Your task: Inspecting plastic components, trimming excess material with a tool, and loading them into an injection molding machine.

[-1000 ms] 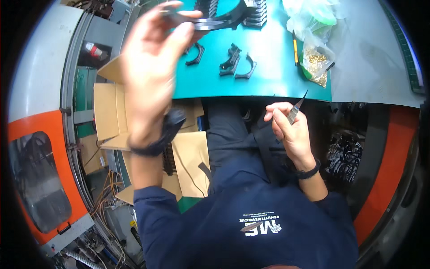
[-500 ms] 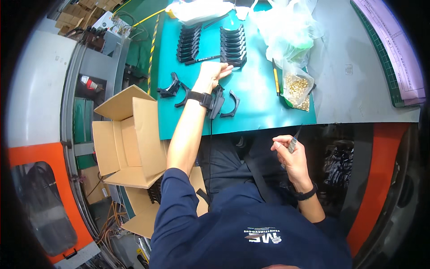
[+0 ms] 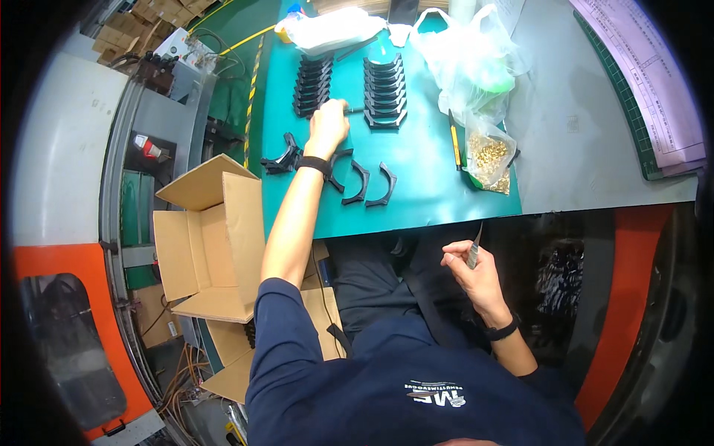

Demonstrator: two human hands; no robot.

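Observation:
My left hand is at the near end of the left column of black curved brackets. Its fingers are curled, and the back of the hand hides whatever they hold. Beside the fingertips, a black pen points toward the right column of similar brackets. Closer to me lie loose curved brackets, one at the right end of the row, with a small cluster at the left. Off the table's front edge, my right hand grips metal tweezers, tips pointing up and away.
An open bag of small brass-coloured pieces sits right of a yellow-and-black pen-like tool. Clear plastic bags lie behind. An open cardboard box stands left of the table. Printed sheets rest on the far right.
My left hand has moved from near the right column leftward to the left column. One more curved bracket now lies separately in the front row. My right hand still holds the tweezers.

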